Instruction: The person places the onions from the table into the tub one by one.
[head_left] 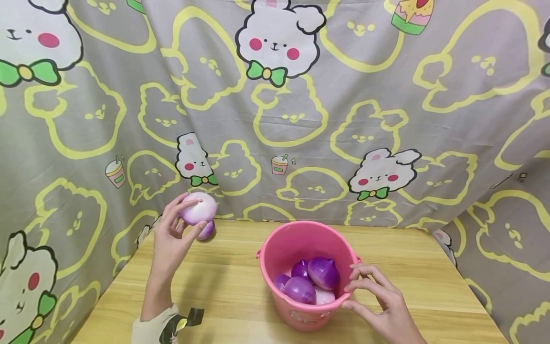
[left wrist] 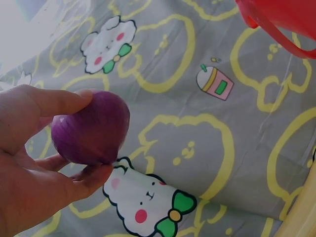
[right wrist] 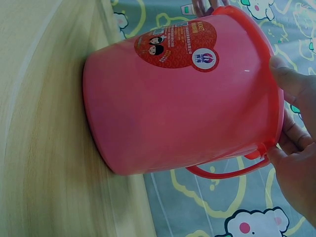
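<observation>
My left hand [head_left: 174,231] pinches a purple onion [head_left: 201,209] between thumb and fingers, raised above the far left of the table. In the left wrist view this onion [left wrist: 94,129] shows its dark purple side. Behind it, a second purple onion [head_left: 207,231] sits on the tabletop. A pink bucket [head_left: 292,313] stands upright near the table's middle with several onions [head_left: 299,290] inside, most purple and one pale. At its right side my right hand [head_left: 384,301] grips the rim; the right wrist view shows the thumb and fingers at the rim [right wrist: 276,113].
The wooden table [head_left: 232,267] ends at the back against a grey cloth [head_left: 301,200] printed with rabbits and yellow outlines, which also hangs on both sides. The bucket's handle [right wrist: 222,174] hangs down along its side. A dark strap [head_left: 172,329] circles the left wrist.
</observation>
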Action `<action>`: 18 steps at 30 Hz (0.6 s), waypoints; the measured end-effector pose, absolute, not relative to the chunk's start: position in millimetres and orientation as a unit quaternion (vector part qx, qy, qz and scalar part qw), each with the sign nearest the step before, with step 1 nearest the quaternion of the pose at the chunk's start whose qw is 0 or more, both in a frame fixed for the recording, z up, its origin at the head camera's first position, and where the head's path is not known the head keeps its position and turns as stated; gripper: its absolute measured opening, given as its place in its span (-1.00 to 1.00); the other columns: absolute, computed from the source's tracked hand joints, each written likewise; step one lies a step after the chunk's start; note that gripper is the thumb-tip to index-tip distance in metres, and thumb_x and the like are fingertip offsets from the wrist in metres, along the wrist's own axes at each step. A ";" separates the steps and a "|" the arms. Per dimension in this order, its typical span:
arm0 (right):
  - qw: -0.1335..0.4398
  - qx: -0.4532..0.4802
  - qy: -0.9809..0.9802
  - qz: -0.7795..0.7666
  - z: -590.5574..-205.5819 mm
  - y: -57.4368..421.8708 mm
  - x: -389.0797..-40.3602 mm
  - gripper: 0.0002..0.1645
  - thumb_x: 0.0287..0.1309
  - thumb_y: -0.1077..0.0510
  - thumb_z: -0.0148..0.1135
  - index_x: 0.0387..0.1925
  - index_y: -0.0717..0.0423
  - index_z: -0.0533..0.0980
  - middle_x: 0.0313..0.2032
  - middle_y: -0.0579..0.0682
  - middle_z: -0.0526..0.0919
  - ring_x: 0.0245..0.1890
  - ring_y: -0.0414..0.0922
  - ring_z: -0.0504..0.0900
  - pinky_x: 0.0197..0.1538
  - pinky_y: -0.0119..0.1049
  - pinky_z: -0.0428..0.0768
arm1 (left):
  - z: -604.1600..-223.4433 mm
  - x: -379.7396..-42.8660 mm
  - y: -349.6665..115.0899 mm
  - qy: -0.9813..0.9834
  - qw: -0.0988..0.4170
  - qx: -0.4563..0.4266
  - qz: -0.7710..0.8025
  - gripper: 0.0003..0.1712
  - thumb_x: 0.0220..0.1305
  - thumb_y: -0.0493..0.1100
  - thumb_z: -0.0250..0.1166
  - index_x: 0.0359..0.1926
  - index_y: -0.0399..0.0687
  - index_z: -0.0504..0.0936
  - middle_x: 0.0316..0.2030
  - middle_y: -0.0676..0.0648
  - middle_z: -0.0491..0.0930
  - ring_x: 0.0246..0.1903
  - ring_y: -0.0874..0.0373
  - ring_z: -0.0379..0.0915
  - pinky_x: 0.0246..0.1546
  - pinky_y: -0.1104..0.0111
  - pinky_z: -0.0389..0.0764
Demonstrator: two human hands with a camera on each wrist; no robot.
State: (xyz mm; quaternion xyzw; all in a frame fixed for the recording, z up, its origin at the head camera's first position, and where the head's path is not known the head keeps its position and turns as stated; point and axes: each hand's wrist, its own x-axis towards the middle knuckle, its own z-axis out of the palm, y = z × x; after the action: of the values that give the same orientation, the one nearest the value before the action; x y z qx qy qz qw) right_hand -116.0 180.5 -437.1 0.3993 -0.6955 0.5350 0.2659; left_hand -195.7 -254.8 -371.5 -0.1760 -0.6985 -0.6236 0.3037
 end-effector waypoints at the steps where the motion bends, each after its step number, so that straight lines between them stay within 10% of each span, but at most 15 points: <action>1: 0.265 0.399 -0.695 0.536 -437.8 180.7 -116.3 -0.44 -0.21 0.61 0.52 -0.12 0.16 0.66 -0.02 0.17 0.54 0.21 -0.07 0.48 0.35 -0.37 0.46 | -371.2 -195.3 -254.2 -0.696 0.304 -0.179 -0.625 -0.39 0.07 -0.64 0.41 0.20 -0.42 0.56 0.40 -0.19 0.28 0.34 -0.02 0.34 0.29 0.41 0.48; 18: 0.262 0.394 -0.699 0.536 -443.4 182.7 -118.6 -0.43 -0.22 0.62 0.52 -0.12 0.15 0.66 -0.01 0.17 0.54 0.22 -0.07 0.47 0.36 -0.36 0.45 | -366.0 -189.2 -243.2 -0.670 0.293 -0.233 -0.641 -0.39 0.07 -0.70 0.35 0.19 -0.47 0.53 0.41 -0.27 0.24 0.40 -0.08 0.27 0.33 0.35 0.46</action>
State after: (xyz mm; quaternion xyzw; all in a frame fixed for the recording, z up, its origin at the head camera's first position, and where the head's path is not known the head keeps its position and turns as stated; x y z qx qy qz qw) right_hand -118.6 182.7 -443.4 0.3936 -0.6992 0.5360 0.2623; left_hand -189.2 -243.2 -366.0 -0.2326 -0.6703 -0.6409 0.2931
